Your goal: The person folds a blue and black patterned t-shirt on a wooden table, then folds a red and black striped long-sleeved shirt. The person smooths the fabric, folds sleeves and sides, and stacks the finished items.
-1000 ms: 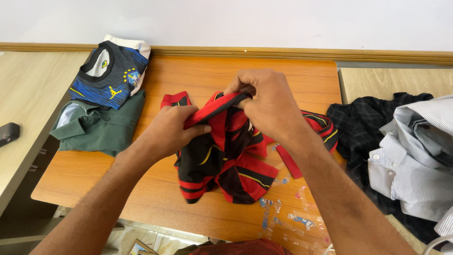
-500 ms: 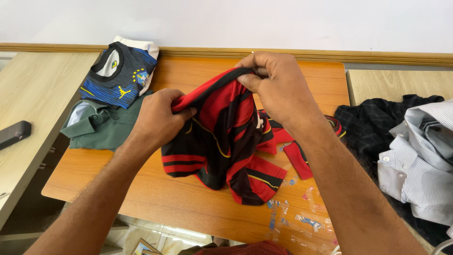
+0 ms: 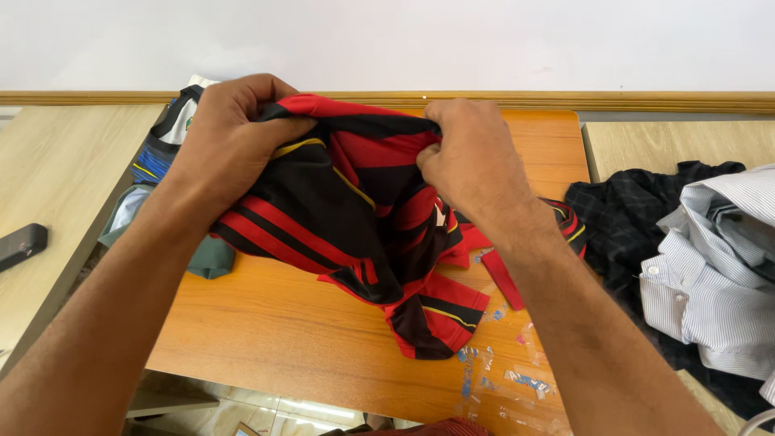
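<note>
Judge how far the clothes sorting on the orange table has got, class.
Done: a blue striped jersey lies folded on a green shirt at the left. In hand: the left hand and right hand grip the top edge of the red and black jersey, unfolded. Left: the black checked garment and striped white shirt lie rumpled at the right.

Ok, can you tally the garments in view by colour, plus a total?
Red and black striped jersey, held up by left hand and right hand: 1
Blue striped jersey: 1
Green shirt: 1
Dark checked shirt: 1
Light striped shirt: 1
Total: 5 garments
</note>
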